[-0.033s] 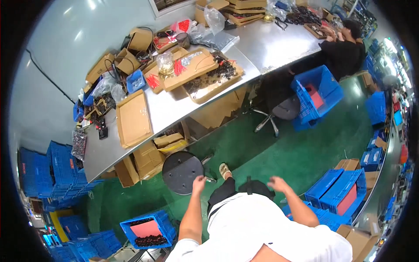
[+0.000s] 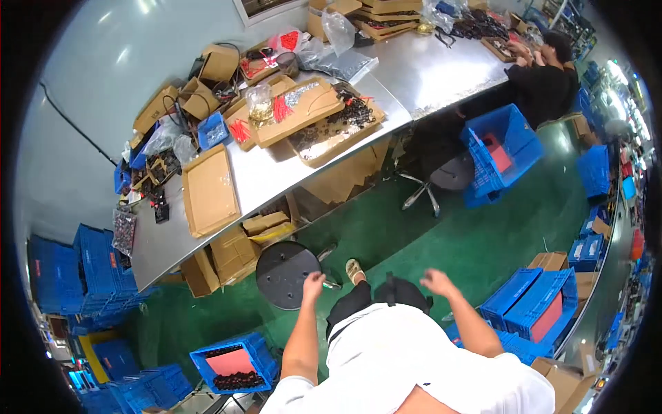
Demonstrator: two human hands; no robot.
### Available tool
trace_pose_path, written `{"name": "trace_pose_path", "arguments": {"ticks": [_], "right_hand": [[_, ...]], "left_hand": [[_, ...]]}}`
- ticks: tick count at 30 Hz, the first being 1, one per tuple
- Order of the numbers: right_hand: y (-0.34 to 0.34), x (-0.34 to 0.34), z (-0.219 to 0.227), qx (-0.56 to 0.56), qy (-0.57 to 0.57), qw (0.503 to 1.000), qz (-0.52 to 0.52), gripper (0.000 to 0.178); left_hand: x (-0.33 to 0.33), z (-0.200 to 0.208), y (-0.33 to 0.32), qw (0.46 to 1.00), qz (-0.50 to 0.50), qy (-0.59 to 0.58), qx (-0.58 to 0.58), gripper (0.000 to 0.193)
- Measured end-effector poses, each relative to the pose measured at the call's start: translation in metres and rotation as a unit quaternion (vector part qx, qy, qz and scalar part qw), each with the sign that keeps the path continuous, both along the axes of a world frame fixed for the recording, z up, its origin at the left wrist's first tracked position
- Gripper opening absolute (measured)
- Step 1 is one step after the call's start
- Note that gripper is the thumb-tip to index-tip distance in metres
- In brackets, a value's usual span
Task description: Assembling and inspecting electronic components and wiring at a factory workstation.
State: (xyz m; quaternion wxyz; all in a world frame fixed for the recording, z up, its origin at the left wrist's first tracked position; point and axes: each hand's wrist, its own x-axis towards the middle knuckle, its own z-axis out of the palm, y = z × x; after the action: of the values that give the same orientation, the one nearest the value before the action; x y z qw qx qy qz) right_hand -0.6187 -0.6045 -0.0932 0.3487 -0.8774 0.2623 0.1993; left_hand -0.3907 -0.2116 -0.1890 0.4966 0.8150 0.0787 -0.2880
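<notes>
My left hand (image 2: 313, 285) hangs in the air by the edge of a round black stool (image 2: 284, 276), its fingers loosely bent. I see nothing in it, and I cannot tell whether it touches the stool. Out to the right, my right hand (image 2: 436, 281) is held over the green floor (image 2: 386, 238), fingers partly bent and apart, with nothing visible in them. A dark strapped item (image 2: 394, 293) shows at my waist between the hands. Ahead stands a metal workbench (image 2: 258, 181), beyond the reach of both hands.
On the bench lie a shallow cardboard tray (image 2: 209, 192), trays with black and red parts (image 2: 353, 114), and plastic bags. Blue crates (image 2: 507, 148) stand at right, and another crate (image 2: 258, 359) with black parts is at lower left. A co-worker (image 2: 545, 83) sits at the far right.
Both hands have risen very slightly, the right one a little more. The picture has shifted a touch; nothing has been picked up or let go.
</notes>
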Motion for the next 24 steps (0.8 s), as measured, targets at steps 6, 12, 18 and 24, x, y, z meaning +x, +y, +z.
{"name": "trace_pose_path", "arguments": {"ticks": [6,12,18,24], "right_hand": [[-0.068,0.261,0.074,0.160,-0.171,0.972,0.003,0.052],[-0.138,0.509,0.135,0.014,-0.356,0.933,0.047,0.066],[-0.160,0.620,0.093,-0.233,-0.362,0.877,0.212,0.076],[-0.182,0.651,0.089,-0.027,-0.369,0.914,0.169,0.054]], "left_hand": [[0.091,0.058,-0.055,0.995,0.055,0.016,-0.079,0.039],[0.088,0.101,-0.042,0.961,0.269,0.051,-0.048,0.037],[0.109,0.150,-0.136,0.920,0.375,0.106,-0.039,0.028],[0.186,0.194,-0.230,0.970,0.242,0.001,-0.009,0.031]]}}
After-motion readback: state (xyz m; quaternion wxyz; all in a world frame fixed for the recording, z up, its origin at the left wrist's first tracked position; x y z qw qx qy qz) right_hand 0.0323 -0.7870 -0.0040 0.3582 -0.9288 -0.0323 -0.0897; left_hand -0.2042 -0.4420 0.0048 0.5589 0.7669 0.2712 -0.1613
